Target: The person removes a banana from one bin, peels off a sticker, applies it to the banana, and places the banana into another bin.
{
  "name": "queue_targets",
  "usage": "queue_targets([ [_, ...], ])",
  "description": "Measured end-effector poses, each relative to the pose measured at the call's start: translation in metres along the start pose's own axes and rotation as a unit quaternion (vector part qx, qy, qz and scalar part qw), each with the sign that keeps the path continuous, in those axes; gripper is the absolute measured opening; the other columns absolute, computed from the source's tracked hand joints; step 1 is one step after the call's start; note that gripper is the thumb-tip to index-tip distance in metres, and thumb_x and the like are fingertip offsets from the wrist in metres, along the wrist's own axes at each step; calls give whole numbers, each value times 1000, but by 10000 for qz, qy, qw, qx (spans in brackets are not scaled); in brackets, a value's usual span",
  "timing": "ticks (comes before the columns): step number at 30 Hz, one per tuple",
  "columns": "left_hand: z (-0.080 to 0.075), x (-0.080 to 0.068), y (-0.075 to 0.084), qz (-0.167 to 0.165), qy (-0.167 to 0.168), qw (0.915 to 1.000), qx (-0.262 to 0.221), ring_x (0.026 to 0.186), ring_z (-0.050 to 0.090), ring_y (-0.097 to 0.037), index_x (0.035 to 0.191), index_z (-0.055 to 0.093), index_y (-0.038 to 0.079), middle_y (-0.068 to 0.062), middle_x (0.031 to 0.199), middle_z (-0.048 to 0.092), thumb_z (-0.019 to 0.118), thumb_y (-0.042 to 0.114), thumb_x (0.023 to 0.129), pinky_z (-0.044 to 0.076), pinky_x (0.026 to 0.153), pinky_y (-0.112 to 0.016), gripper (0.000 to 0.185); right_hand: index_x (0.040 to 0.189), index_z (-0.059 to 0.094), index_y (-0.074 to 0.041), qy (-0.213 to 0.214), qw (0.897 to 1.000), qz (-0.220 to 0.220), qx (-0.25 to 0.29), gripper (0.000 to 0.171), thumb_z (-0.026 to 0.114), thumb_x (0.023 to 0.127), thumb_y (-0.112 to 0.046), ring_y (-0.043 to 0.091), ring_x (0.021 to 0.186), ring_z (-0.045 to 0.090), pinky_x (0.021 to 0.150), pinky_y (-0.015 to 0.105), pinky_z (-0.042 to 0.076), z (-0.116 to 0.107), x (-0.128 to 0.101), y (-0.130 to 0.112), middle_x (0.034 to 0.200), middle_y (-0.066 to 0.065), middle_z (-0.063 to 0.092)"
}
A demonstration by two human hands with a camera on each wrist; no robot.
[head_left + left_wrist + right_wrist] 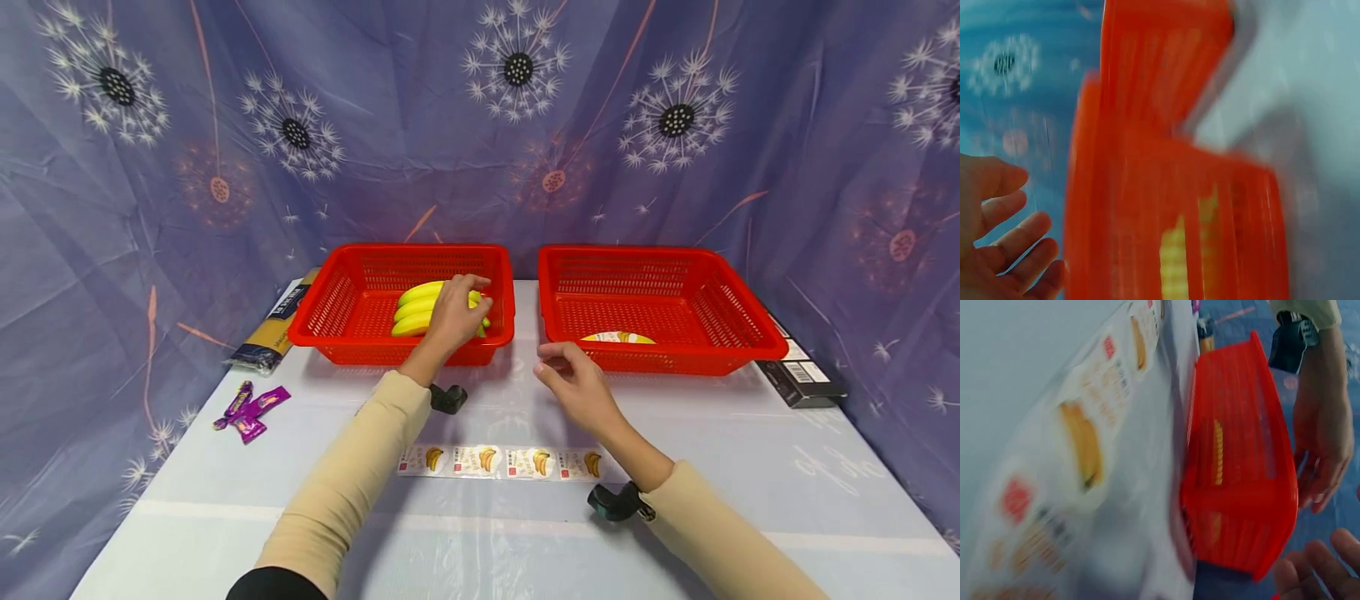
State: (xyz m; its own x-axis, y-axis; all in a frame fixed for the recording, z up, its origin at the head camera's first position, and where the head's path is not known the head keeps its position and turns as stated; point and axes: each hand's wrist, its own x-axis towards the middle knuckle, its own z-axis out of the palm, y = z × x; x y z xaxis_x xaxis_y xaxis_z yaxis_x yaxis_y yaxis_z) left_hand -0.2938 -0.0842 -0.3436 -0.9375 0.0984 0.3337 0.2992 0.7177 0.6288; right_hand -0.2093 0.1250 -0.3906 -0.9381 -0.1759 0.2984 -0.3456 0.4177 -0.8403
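We see left hand [452, 315] resting over bananas [417, 310] in left basket [330, 312], fingers loosely draped, grip unclear. Right hand [576, 385] hovers loosely curled, holding nothing, before right basket [738, 321]; one banana sticker [618, 337] inside. Sticker strip [501, 462] waits on surface [750, 467].

1. The left red basket [341, 304] and right red basket [738, 321] stand side by side at the back of the table [787, 492]; only a narrow strip of bare table separates them.
2. The left hand [453, 312] reaches over the left basket's near wall and lies on the bananas [414, 310], filling that basket's right half; its left half is open from above.
3. The right hand [577, 387] hovers just before the right basket's near wall; most of that basket is open, with one flat pack [617, 337] against the near wall.
4. A strip of banana packets [501, 461] lies between the forearms.
5. Purple sachets [251, 410] and a long bag [279, 327] sit at the left edge, a dark box [798, 373] at the right.
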Motion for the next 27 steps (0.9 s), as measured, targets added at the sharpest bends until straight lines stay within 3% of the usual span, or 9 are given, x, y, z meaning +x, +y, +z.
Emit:
queue_targets([
  [4,-22,6,-32,-457,-269,9979,383,117,47,-29,126,57,9,-11,122,57,59,22,89,39,99,-41,39,129,50,-7,-219,9998,16,16,45,64,89,-21,31,113,58,95,46,48,17,15,-10,128,12,55],
  [8,-41,13,-62,-822,-712,9912,760,125,42,-34,130,53,7,-15,129,54,58,23,90,34,105,-45,43,141,37,-10,-271,9992,285,-67,60,63,89,-26,34,125,52,99,47,45,31,33,-11,141,13,44],
  [12,-55,20,-83,-1115,-1175,9836,797,128,41,-38,133,50,3,-20,134,53,59,22,90,32,109,-47,48,145,31,-4,-184,9994,278,26,67,62,89,-25,34,132,44,103,46,42,41,49,-8,150,16,33],
  [21,-65,26,-104,-1668,-1977,9618,901,128,44,-37,136,47,1,-21,137,50,61,21,89,36,107,-46,52,142,36,1,-190,9993,16,-322,65,61,90,-29,29,138,37,101,41,44,51,68,0,155,10,26],
  [27,-62,28,-110,-1582,-2333,9520,1197,131,40,-38,134,49,3,-22,140,46,63,22,87,33,110,-46,53,140,40,1,-132,9971,-247,-713,63,61,90,-32,28,138,38,99,40,46,55,69,4,154,8,31],
])
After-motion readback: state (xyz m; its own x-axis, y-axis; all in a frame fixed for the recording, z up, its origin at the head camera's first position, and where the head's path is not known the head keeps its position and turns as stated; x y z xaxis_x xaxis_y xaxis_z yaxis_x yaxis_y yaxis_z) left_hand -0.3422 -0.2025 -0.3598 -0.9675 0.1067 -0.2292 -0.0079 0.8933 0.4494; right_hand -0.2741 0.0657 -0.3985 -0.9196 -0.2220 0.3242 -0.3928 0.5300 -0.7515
